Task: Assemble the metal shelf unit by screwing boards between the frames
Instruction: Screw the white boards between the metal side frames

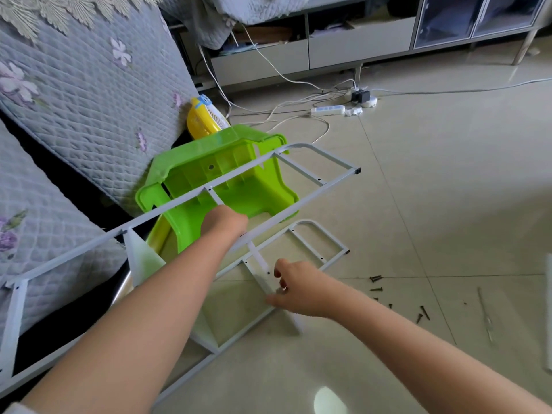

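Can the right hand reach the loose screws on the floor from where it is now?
Probably yes. The right hand is at the lower frame, and the screws lie on bare floor just to its right. Nothing lies between them.

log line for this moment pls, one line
left hand: reaches between frames, grip hidden | right hand: fingers at lower frame crossbar | upper frame: over green stool | screws: loose on floor
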`<state>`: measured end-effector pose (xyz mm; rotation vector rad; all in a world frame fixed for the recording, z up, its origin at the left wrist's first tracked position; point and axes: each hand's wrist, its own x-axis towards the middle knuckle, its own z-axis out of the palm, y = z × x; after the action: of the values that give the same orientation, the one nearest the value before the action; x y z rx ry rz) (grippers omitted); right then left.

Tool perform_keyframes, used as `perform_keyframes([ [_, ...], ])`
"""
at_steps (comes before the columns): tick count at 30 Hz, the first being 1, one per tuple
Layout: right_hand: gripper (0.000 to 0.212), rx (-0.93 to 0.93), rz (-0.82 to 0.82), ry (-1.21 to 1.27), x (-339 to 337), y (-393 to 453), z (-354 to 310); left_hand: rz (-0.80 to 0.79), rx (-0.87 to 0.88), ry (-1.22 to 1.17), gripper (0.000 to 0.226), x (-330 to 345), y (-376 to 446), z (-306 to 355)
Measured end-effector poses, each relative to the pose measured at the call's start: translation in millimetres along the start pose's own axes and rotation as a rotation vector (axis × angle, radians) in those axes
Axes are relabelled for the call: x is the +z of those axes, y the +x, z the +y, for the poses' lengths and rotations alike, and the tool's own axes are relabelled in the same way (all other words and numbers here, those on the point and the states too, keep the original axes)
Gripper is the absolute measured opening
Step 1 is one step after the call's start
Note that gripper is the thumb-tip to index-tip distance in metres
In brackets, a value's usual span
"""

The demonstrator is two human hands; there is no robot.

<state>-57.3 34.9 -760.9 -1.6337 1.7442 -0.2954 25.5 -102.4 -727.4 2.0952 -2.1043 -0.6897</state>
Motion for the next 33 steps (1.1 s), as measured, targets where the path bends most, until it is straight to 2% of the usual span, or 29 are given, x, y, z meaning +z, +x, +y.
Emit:
perform_keyframes([
  [2, 0.043, -0.044, -0.083, -0.077, -11, -2, 18, 0.013, 0.009, 0.040, 0.027, -2, 1, -4],
  [3, 0.041, -0.072, -0.038, -0.134, -19, -1, 28, 0.014, 0.008, 0.058, 0.020, -3, 2, -7],
  [4, 0.039, -0.082, 0.076, -0.165, -27, 1, 36, 0.014, 0.003, 0.073, 0.015, -4, 3, -11],
  [6, 0.048, -0.143, 0.360, -0.185, -41, 8, 48, 0.006, -0.009, 0.094, 0.021, -4, 6, -17],
  [7, 0.053, -0.189, 0.435, -0.222, -47, 13, 49, -0.001, -0.011, 0.111, 0.021, -6, 6, -18],
  [8, 0.059, -0.217, 0.460, -0.294, -50, 19, 49, -0.009, -0.007, 0.132, 0.018, -7, 5, -18],
  [10, 0.066, -0.145, 0.398, -0.469, -52, 30, 45, -0.024, 0.006, 0.166, 0.013, -11, 2, -18],
  [12, 0.050, -0.069, 0.397, -0.597, -55, 37, 33, -0.032, 0.022, 0.200, 0.012, -15, 0, -19],
  [14, 0.026, -0.108, 0.461, -0.657, -62, 36, 24, -0.030, 0.032, 0.219, 0.009, -19, -3, -21],
  [21, 0.011, -0.270, 0.310, -0.635, -61, 10, 18, -0.056, 0.071, 0.290, 0.023, -22, -18, -40],
  [24, 0.021, -0.275, 0.341, -0.632, -56, 8, 25, -0.030, 0.085, 0.293, 0.020, -18, -19, -40],
  [27, 0.032, -0.370, 0.473, -0.538, -47, 10, 39, -0.002, 0.106, 0.268, 0.022, -16, -19, -39],
  [30, 0.029, -0.562, 0.821, -0.399, -24, -6, 47, 0.009, 0.106, 0.254, 0.027, -15, -17, -40],
  [31, 0.032, -0.565, 0.865, -0.358, -12, -14, 46, 0.010, 0.106, 0.256, 0.025, -14, -18, -40],
  [32, 0.038, -0.523, 0.807, -0.340, 2, -22, 41, 0.014, 0.105, 0.255, 0.022, -13, -18, -40],
  [33, 0.048, -0.404, 0.645, -0.352, 14, -28, 32, 0.017, 0.109, 0.253, 0.020, -13, -19, -39],
])
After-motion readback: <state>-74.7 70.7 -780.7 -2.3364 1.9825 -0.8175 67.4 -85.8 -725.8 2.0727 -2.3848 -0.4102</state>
